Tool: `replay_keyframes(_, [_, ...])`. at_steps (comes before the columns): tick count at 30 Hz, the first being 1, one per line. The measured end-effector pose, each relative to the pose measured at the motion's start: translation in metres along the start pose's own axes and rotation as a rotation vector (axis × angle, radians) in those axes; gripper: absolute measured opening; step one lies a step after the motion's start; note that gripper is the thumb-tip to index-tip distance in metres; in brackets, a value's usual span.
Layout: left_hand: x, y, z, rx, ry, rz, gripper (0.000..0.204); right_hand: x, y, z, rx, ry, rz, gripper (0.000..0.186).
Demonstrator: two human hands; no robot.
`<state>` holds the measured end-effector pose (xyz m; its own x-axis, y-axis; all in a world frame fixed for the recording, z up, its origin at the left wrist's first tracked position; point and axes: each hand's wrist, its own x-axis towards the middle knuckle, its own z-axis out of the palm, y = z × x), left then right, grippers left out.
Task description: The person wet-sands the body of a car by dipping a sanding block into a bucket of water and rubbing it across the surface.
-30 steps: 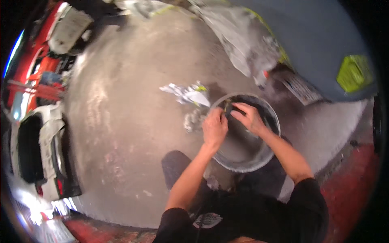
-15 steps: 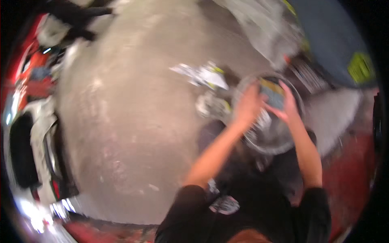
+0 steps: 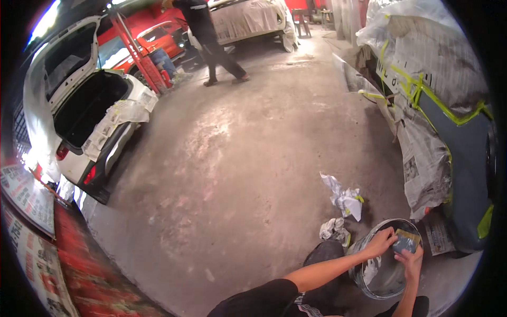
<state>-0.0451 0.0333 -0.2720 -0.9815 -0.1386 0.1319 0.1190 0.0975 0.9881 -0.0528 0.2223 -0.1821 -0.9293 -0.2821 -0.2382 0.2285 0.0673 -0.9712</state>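
My left hand [image 3: 381,243] reaches over a round, dull bucket [image 3: 390,280] at the lower right. Its fingertips pinch the left side of a small grey-blue rectangular piece with a tan strip [image 3: 406,242], perhaps sandpaper or a sanding pad. Below that piece, the fingers of my right hand [image 3: 411,261] close on its lower edge. Both hands hold it above the bucket's opening. A crumpled white scrap [image 3: 371,271] shows inside the bucket by its left wall. What else the bucket holds is hard to make out.
Crumpled masking paper [image 3: 344,198] and a second wad [image 3: 335,230] lie left of the bucket. A grey car panel [image 3: 462,174] with taped paper covering [image 3: 425,158] stands at right. A white car [image 3: 124,124] stands open at left. Another person [image 3: 203,37] is far off.
The view has swung up and left, so my hands and the bucket now appear lower and farther right. Both hands still hold the grey-blue piece over the bucket.
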Motion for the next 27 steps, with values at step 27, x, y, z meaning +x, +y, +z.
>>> replay_keyframes(27, [0.003,0.03,-0.015,-0.504,-0.136,-0.399,0.021,0.028,0.026,-0.004,-0.243,0.264,-0.167,0.081])
